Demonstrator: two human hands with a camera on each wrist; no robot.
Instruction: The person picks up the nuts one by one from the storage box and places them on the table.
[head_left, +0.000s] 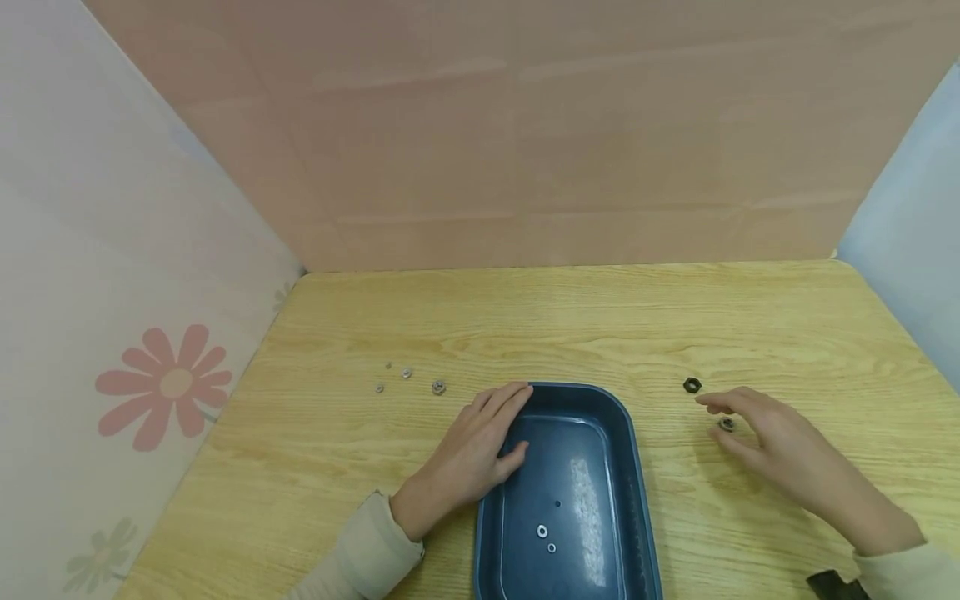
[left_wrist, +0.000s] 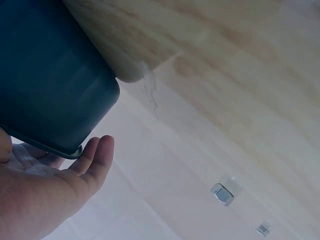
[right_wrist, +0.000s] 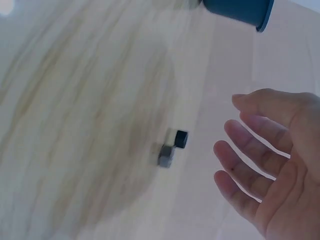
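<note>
My left hand (head_left: pixel 468 446) holds the rim of a dark blue tray (head_left: pixel 647 533) at its far left corner. The thumb lies over the inside, and in the left wrist view the fingers (left_wrist: pixel 102 162) reach past the rim. Inside the tray lie a ring-shaped silver nut or washer (head_left: pixel 542 531), a smaller ring (head_left: pixel 552 548) and a tiny dark piece (head_left: pixel 558 503). To the right, my right hand (head_left: pixel 780 446) hovers with thumb and fingers apart around a silver nut (head_left: pixel 726 424). Just beyond its fingertips sits a black hex nut (head_left: pixel 692 385). Nothing is between the fingers.
Left of the tray, a silver nut (head_left: pixel 438 387) and several smaller ones, such as this nut (head_left: pixel 407 373), lie on the wooden table (head_left: pixel 337 467). A beige panel (head_left: pixel 517 142) rises behind the table. A dark object (head_left: pixel 834 586) shows by the right sleeve.
</note>
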